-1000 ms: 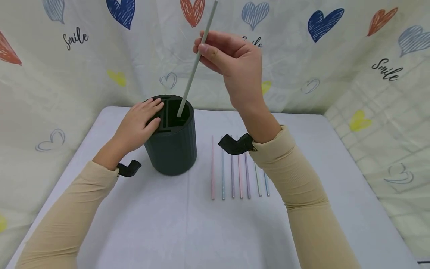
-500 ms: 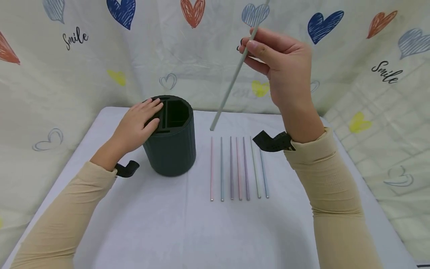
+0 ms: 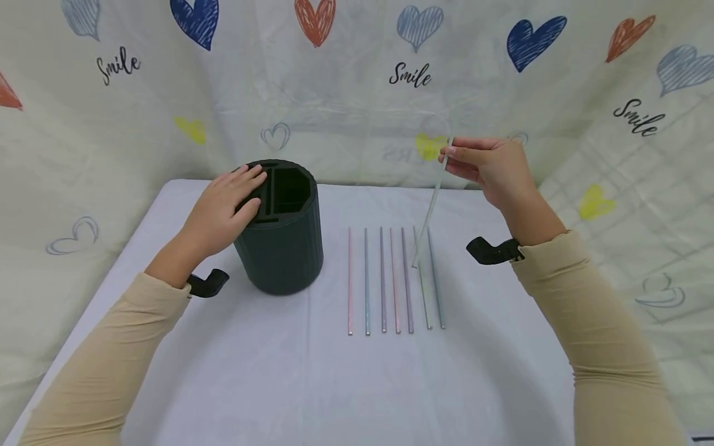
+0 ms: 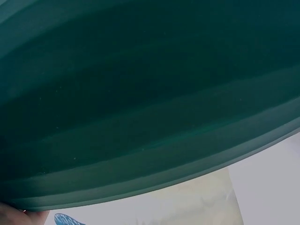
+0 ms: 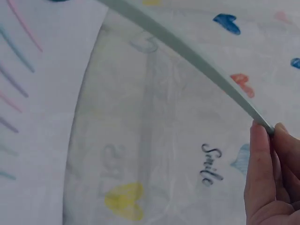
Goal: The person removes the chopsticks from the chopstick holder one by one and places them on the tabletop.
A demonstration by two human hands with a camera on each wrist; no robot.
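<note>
In the head view my left hand point(image 3: 220, 210) rests on the top of a dark green holder point(image 3: 281, 251), its fingers laid out straight over the left side. The holder's ribbed wall point(image 4: 150, 103) fills most of the left wrist view. My right hand point(image 3: 499, 170) pinches a pale green stick point(image 3: 434, 201), slim like a chopstick, near its upper end. The stick slants down to the left, its lower end over the row of sticks; I cannot tell whether it touches the table. Thumb and fingertips meet on the stick point(image 5: 197, 61) in the right wrist view.
Several thin sticks point(image 3: 395, 282) in pink, blue, purple and green lie side by side on the white table point(image 3: 334, 390), right of the holder. The holder's top has several compartments point(image 3: 292, 189). A cloth backdrop point(image 3: 346, 111) with hearts hangs behind the table.
My right hand has carried the pale green stick out of the holder's right compartment, rightward, then down over the row. The left hand has stayed on the holder.
</note>
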